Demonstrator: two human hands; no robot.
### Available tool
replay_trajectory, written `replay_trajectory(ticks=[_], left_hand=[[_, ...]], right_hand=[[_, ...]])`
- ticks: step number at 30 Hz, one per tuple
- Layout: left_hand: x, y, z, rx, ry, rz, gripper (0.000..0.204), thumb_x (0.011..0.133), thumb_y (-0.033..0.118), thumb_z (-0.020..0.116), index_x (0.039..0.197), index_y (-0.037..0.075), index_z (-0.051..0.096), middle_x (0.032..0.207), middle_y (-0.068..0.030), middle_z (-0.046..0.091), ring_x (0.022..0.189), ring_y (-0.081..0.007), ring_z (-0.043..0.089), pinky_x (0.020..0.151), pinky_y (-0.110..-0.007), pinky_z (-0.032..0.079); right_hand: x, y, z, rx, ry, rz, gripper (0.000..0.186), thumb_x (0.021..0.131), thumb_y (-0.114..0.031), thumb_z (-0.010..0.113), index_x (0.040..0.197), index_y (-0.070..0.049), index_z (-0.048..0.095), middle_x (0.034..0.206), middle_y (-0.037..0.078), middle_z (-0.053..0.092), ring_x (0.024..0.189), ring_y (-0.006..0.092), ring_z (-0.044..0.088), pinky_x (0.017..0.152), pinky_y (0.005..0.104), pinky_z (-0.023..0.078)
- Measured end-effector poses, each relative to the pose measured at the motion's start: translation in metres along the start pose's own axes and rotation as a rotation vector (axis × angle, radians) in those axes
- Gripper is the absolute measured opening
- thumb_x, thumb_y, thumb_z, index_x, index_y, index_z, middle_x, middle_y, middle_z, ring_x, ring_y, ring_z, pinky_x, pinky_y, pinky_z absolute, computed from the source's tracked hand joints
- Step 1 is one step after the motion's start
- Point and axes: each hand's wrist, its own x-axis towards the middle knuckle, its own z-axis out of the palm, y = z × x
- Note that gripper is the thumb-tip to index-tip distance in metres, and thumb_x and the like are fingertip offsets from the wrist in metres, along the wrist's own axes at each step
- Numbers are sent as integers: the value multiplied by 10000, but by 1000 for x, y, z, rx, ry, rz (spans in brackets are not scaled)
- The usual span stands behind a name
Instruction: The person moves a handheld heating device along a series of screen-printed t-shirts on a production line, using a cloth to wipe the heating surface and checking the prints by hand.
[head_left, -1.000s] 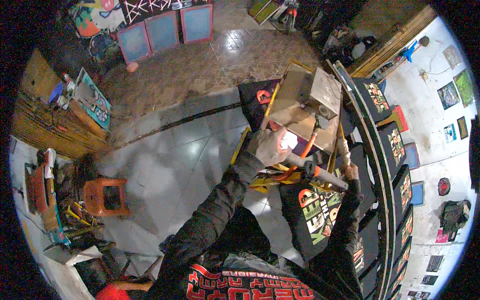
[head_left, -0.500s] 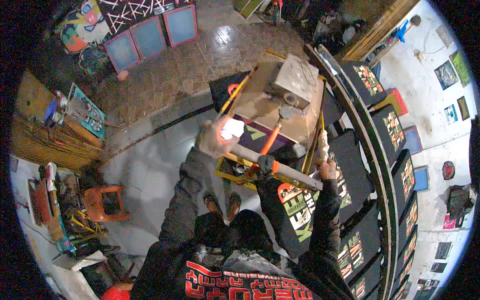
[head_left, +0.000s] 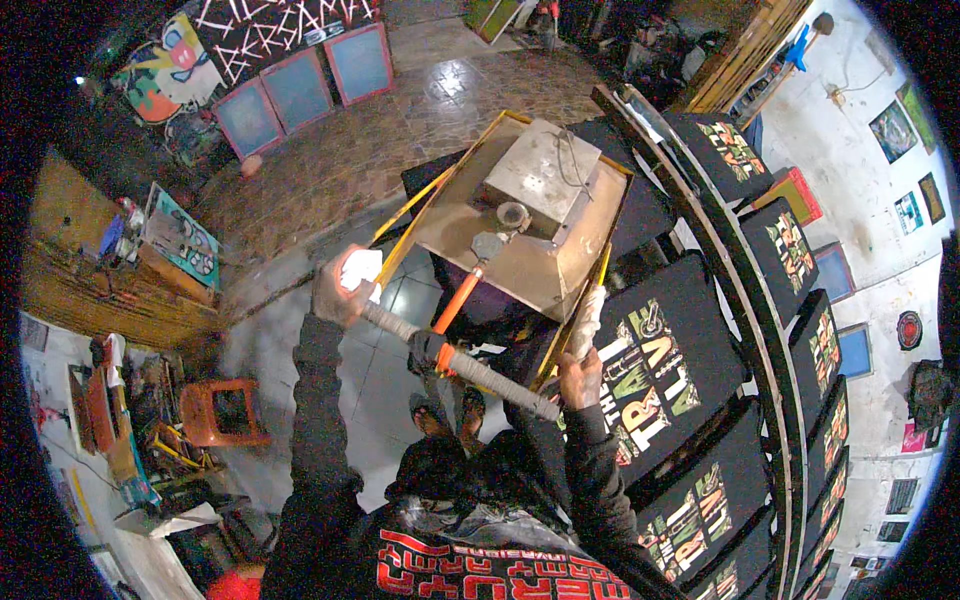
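Note:
My left hand (head_left: 335, 290), at left of centre, is closed on the left end of a grey-wrapped bar (head_left: 490, 375), with a crumpled white item (head_left: 360, 268) against it. My right hand (head_left: 580, 378) grips a white-wrapped handle (head_left: 590, 318) beside a yellow metal frame (head_left: 408, 205). Between and beyond my hands, that frame holds a beige tray-like panel (head_left: 565, 280) with a dusty metal box (head_left: 540, 170) on top. An orange tube (head_left: 455, 305) runs from the panel's fitting down to the bar. My feet (head_left: 450, 425) show below the bar.
Black printed garments lie on boards (head_left: 660, 375) along a long rail (head_left: 715, 230) at the right. An orange plastic stool (head_left: 225, 415) stands on the left, near cluttered shelves (head_left: 135, 430). Framed screens (head_left: 300, 95) lean at the back. A floor step edge (head_left: 280, 280) crosses behind my left hand.
My left hand has moved well leftward with the bar's end. The yellow frame, panel and box have shifted left, exposing more printed garments beside my right hand, which has also moved left and slightly lower.

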Motion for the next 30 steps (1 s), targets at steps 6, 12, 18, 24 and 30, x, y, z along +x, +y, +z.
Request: replay_trajectory(ticks=[6,12,18,24,30], left_hand=[[-59,86,-20,141,-59,-185,288,759,190,608,980,6,596,836,-77,633,763,-170,623,722,-316,499],[-149,56,-16,112,231,-233,320,733,148,648,1006,-3,574,843,-96,606,829,-160,595,754,-321,489],[-254,33,-10,259,496,-195,377,664,36,662,1027,15,562,1005,-89,581,935,-198,571,852,-310,454],[-253,85,-10,190,232,-461,475,593,-17,660,1057,30,569,1024,-89,573,975,-225,559,866,-345,464],[-255,72,12,357,434,-531,453,620,-17,634,1063,36,553,1027,-90,562,972,-228,557,879,-341,461]], right_hand=[[-22,-39,-25,-36,-166,-74,355,739,-91,588,1067,44,566,866,87,641,702,157,561,634,304,473],[-26,-47,-36,-155,-230,-33,406,802,-190,633,1156,-8,556,994,207,664,918,356,654,804,432,511],[-7,-83,-40,-305,-448,-1,449,794,-181,651,1190,-4,533,959,234,654,906,399,641,787,451,513],[5,-83,-40,-422,-456,-120,402,778,-204,662,1088,31,559,894,250,645,846,412,642,737,471,510],[16,-81,-35,-363,-474,0,404,771,-154,674,1106,44,566,942,179,663,859,274,640,788,367,508]])
